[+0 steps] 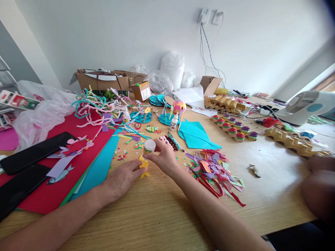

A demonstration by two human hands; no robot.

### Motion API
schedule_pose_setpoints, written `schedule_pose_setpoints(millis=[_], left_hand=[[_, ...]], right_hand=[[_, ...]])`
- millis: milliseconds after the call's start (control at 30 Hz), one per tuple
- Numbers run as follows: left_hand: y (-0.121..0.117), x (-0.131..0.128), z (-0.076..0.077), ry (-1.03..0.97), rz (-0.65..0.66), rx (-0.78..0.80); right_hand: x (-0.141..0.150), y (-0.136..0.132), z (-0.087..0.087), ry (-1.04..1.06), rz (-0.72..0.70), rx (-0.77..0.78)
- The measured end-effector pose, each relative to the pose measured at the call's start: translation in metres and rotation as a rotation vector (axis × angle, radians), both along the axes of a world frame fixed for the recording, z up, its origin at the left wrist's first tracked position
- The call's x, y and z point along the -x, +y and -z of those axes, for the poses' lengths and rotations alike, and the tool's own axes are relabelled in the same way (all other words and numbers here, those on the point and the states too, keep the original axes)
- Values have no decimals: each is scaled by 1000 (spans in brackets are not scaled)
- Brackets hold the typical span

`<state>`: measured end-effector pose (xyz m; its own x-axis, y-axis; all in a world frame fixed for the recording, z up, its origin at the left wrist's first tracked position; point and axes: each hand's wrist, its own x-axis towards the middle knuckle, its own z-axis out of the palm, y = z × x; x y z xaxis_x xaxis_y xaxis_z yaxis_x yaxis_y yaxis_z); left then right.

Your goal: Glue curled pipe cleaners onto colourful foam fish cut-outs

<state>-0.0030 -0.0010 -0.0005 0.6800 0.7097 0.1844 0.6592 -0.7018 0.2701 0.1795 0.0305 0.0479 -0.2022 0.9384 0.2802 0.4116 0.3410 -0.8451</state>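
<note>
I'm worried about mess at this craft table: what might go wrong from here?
The bottle in the right hand appears tipped over the yellow paper fish; its contents might run onto the left hand, which touches the fish. Loose paper confetti close by could stick to anything wet. The red-handled scissors, lying among paper scraps, might get knocked.

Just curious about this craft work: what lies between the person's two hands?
In the head view, a yellow paper fish lies between the left hand and right hand, touched by the left fingertips; the right hand grips a small container.
</note>
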Motion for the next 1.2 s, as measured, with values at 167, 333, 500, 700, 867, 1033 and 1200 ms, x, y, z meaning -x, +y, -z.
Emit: schedule_pose_setpoints(millis=[167,333,500,700,867,1033,1200], left_hand=[[0,-1,0,-22,26,-8],[0,-1,1,-31,30,-18],[0,-1,-1,-19,27,-17],[0,-1,0,-2,25,-20],[-1,-1,-1,24,8,-14],[0,-1,-1,6,0,4],[0,-1,-2,-15,4,10]], right_hand=[[-2,-2,2,12,-68,13],[-5,-3,3,1,-75,23],[-5,-4,4,25,-71,32],[-5,-4,2,-19,-47,34],[-2,0,3,4,-6,-13],[-2,-1,3,24,-24,4],[-5,-3,1,10,-58,43]])
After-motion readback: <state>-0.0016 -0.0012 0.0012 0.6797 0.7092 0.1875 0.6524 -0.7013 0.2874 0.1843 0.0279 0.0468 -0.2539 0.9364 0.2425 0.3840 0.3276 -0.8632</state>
